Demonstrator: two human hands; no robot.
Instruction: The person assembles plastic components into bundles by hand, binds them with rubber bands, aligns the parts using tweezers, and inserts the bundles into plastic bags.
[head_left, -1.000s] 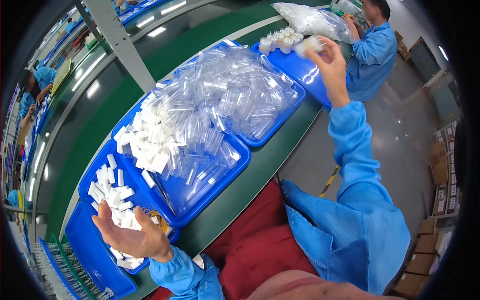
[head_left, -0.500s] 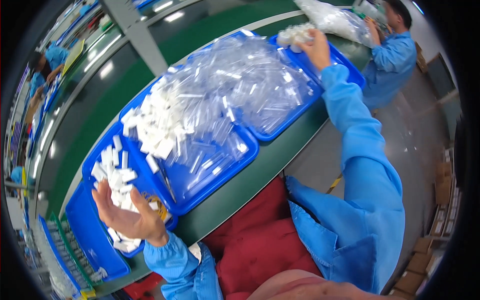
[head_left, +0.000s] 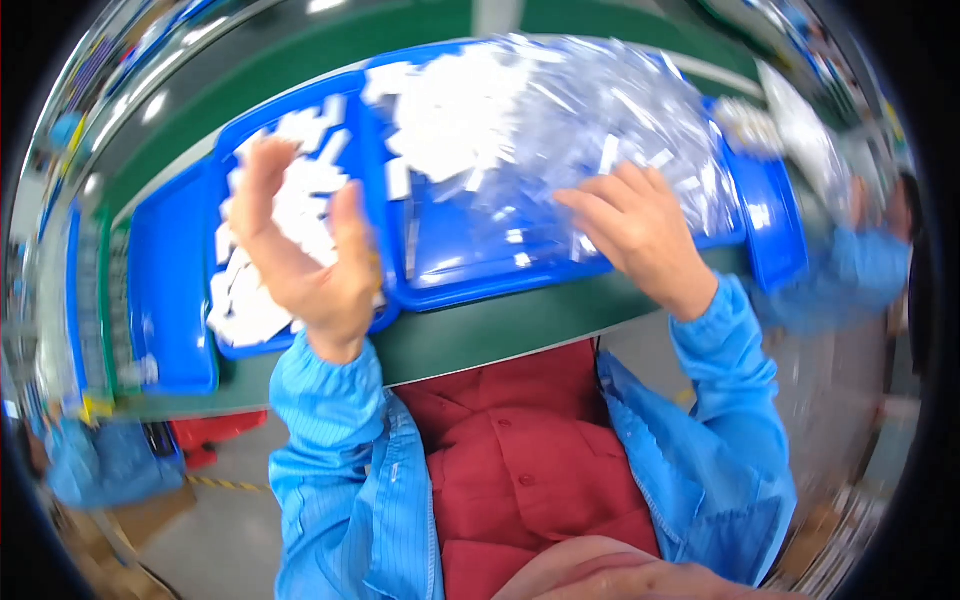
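Note:
My left hand point(head_left: 310, 265) is held above a blue tray point(head_left: 215, 330) heaped with small white rectangular pieces point(head_left: 255, 295). Its thumb and fingers are spread apart and nothing shows between them. Over the large blue trays, my right hand point(head_left: 645, 235) has its fingers bent and drawn together, tips pointing left. Whatever it may hold is too small or blurred to make out. Below and beyond that hand lie clear thin plastic tubes point(head_left: 620, 100) in a loose pile. Another heap of white pieces point(head_left: 455, 115) sits left of the tubes.
At the right stands a small blue tray point(head_left: 770, 210) with whitish small parts point(head_left: 748, 128) at its far end; a clear bag point(head_left: 805, 125) lies behind it. A blue tray point(head_left: 170, 290) and green-edged racks point(head_left: 105, 300) are at the left. A co-worker's blue sleeve point(head_left: 865, 265) shows at far right.
My right hand has come back from the small parts in the far-right tray to above the tubes. My left hand stays raised and spread; the view has turned.

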